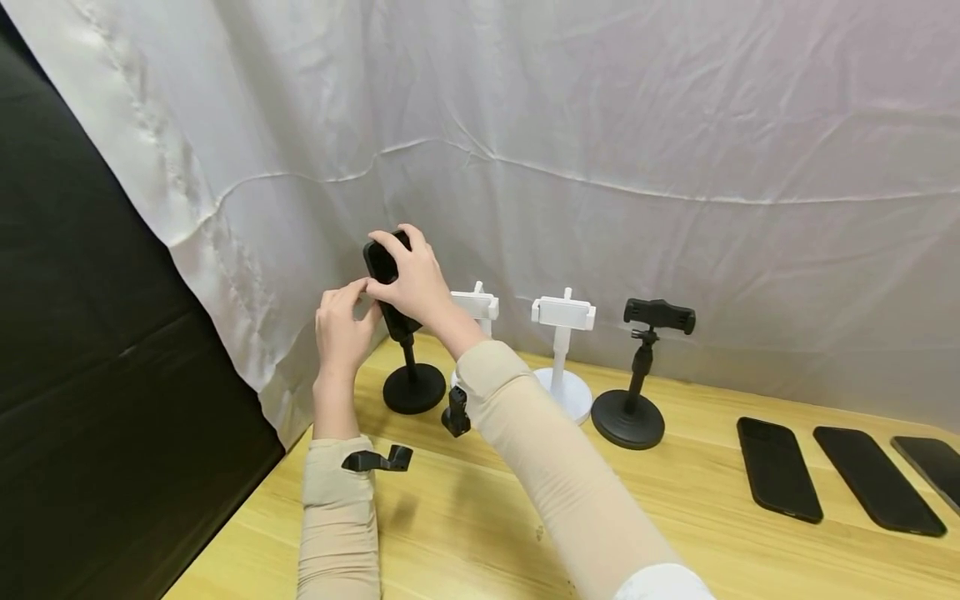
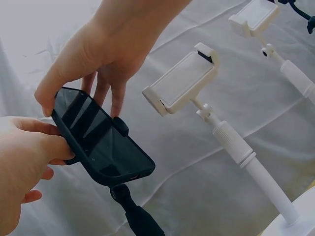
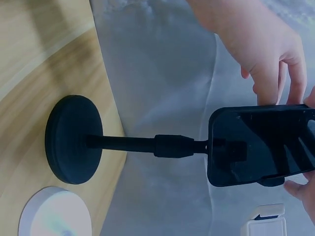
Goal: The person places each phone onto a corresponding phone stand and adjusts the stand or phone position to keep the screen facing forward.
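Observation:
A black smartphone (image 2: 106, 142) sits tilted in the clamp of a black phone stand (image 1: 414, 389) at the left back of the table. My right hand (image 1: 418, 283) holds the phone's upper part, its thumb at one long edge and its fingers round the other. My left hand (image 1: 341, 329) is at the phone's left side, thumb and fingers pinching there where the clamp's left arm sits, mostly hidden behind them. The clamp's other arm (image 2: 120, 126) hooks over the phone's right edge. In the right wrist view the stand's round base (image 3: 74, 140) rests on the wood.
To the right stand two white phone stands, one (image 1: 474, 305) partly behind my right arm, the other (image 1: 564, 313) beside it, then another black stand (image 1: 632, 418). Several phones (image 1: 780, 469) lie at the table's right. A grey curtain (image 1: 637, 167) hangs behind.

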`<state>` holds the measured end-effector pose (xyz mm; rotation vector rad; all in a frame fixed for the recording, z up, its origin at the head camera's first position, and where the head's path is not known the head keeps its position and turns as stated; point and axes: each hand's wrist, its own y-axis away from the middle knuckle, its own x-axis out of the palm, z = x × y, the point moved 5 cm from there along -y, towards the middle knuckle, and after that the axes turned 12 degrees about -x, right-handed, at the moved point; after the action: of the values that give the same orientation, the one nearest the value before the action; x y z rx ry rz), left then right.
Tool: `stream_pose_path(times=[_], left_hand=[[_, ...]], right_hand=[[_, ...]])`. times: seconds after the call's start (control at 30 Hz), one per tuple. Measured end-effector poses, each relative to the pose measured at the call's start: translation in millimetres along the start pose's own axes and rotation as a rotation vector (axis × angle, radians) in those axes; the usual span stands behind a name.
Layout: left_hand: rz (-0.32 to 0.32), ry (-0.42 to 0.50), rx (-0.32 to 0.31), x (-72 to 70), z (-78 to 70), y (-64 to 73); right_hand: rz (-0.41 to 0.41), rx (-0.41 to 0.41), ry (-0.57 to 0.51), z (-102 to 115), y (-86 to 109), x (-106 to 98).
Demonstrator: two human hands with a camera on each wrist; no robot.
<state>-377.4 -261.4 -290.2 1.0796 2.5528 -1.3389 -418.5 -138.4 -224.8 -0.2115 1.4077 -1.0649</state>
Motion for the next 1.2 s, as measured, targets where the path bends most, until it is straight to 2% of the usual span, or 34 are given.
stream_pose_path(times=[0.2,0.37,0.57,0.7,0.93,1.2], left_hand=[[0.011,-0.001,-0.015,-0.3,0.4,0.0],[0.018,-0.003,-0.021,0.5,-0.8,-1.8],[0.029,-0.064,-0.034,0.6,0.0,0.0],[0.01,-0.101,-0.028,-0.2,-2.1,0.7],[-0.038,-0.078,-0.014,-0.2,-6.3,-1.4],[-0.073,-0.071,-0.045,-8.0,-8.6,-1.4]], right_hand=[[-0.014,-0.007,-0.017,-2.4,-0.1,-0.3],[-0.015,0.019,-0.025,-2.2,-1.2,-2.3],[-0.016,0.037,-0.054,-0.9,0.9,-0.3],[-0.027,0.024,-0.059,0.2,1.3,0.7],[-0.054,0.02,-0.049,-0.2,-0.6,-0.4],[-0.015,0.031,-0.068,3.5,-3.0,-2.1]])
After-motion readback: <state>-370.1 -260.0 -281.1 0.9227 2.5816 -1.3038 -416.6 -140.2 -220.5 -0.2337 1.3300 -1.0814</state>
